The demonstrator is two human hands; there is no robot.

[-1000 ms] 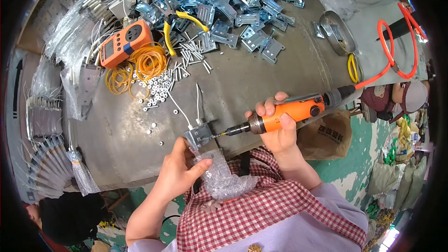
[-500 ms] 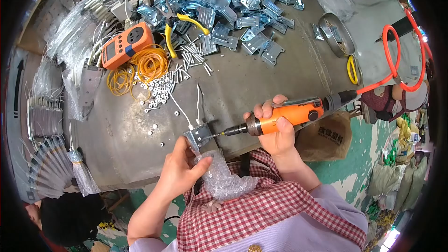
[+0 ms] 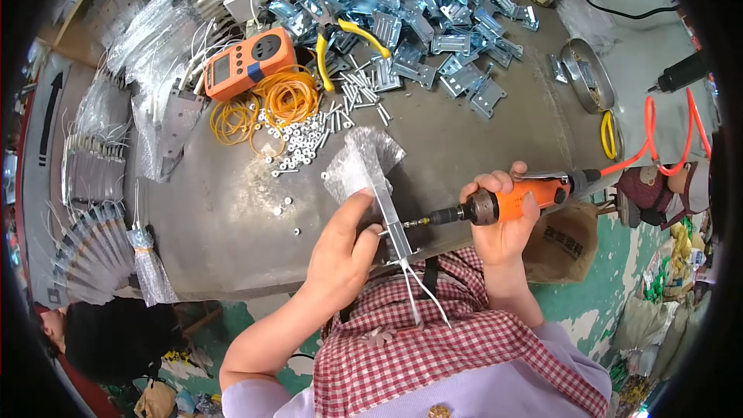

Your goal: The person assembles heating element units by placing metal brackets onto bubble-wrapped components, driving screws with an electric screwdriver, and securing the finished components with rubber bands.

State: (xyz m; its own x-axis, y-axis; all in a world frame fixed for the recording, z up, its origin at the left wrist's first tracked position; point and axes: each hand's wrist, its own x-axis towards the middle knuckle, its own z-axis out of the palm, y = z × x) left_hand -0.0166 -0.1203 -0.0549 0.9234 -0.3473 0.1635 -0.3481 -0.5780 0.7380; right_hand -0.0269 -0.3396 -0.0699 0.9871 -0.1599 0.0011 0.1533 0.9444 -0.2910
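Observation:
My left hand [image 3: 340, 248] is closed around a flat part with a metal bracket [image 3: 397, 238] at its near end. Clear bubble wrap [image 3: 364, 156] covers the far end, and two white wires [image 3: 412, 290] hang from the near end toward my apron. In my right hand [image 3: 499, 238] is an orange power screwdriver [image 3: 522, 200], fingers wrapped round its body. The bit [image 3: 418, 223] points left and meets the side of the bracket, or comes very close; whether it touches a screw cannot be made out.
Loose screws [image 3: 360, 85] and white round spacers [image 3: 298, 147] lie beyond my left hand. Behind them are rubber bands [image 3: 290, 97], an orange meter [image 3: 249, 62], yellow-handled pliers [image 3: 364, 35] and piled metal brackets [image 3: 457, 39]. A red coiled hose [image 3: 650, 135] runs right. Wrapped parts [image 3: 93, 255] line the left edge.
My left hand has turned the part around: its wires now point toward me and the bubble wrap away. The screwdriver stays in my right hand, its bit at the bracket. The whole view has shifted slightly.

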